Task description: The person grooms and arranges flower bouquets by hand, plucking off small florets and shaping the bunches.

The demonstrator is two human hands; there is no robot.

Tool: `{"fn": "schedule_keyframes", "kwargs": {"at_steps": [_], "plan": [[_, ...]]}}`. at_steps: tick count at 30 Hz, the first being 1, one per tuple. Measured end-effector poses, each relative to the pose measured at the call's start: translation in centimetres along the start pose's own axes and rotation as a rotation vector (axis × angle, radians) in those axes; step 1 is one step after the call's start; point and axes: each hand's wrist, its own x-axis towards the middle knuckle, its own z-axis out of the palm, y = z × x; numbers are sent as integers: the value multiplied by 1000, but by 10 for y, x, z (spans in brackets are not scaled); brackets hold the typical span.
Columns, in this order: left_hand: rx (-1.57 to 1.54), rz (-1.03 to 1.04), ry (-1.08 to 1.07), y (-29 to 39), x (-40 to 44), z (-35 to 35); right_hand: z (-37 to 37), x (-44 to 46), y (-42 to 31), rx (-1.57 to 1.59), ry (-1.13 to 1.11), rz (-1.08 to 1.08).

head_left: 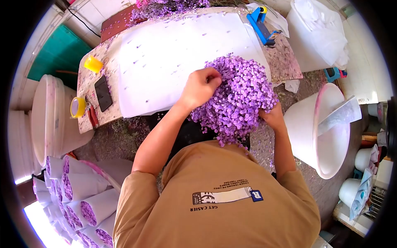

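A thick bunch of small purple flowers (242, 97), like baby's breath, is held in front of my chest, over the near edge of the table. My right hand (273, 117) is closed at its right side, with the fingers partly hidden among the blossoms. My left hand (200, 87) is at the upper left edge of the bunch, fingers curled in a pinch; whatever they hold is too small to make out. The stems are hidden beneath the blooms. Behind the bunch, a large white paper sheet (165, 62) covers much of the table and carries scattered petals.
On the table's left lie a phone (103, 94), red-handled pruners (92, 115) and yellow tape rolls (93, 64). A blue tape dispenser (261, 25) sits at the back right. White tubs (304, 124) flank me; wrapped purple bouquets (89, 182) fill the lower left.
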Motion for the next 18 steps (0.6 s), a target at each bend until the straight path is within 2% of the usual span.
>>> {"fn": "schedule_keyframes", "kwargs": {"at_steps": [1, 2, 4, 6, 8, 11, 15, 17, 18], "plan": [[-271, -154, -33, 4, -1, -5, -2, 0, 7, -40, -37, -3], [-270, -157, -34, 10, -3, -10, -1, -1, 7, -37, -38, -1], [-526, -244, -160, 21, -4, -20, -1, 1, 5, -18, -34, -13], [-15, -42, -93, 17, 0, -5, -1, 2, 0, -37, -39, 1], [350, 86, -48, 24, -4, 6, -1, 2, 0, -59, -40, 17], [505, 95, 1, 17, -1, 20, -2, 1, 4, 13, -29, 19], [394, 193, 81, 9, -3, 20, -5, 1, 5, -33, -39, 20], [-7, 88, 31, 17, -6, 10, -4, 0, 4, -51, -46, 12], [-4, 84, 32, 17, -6, 7, -3, 1, 1, -31, -53, 4]]}}
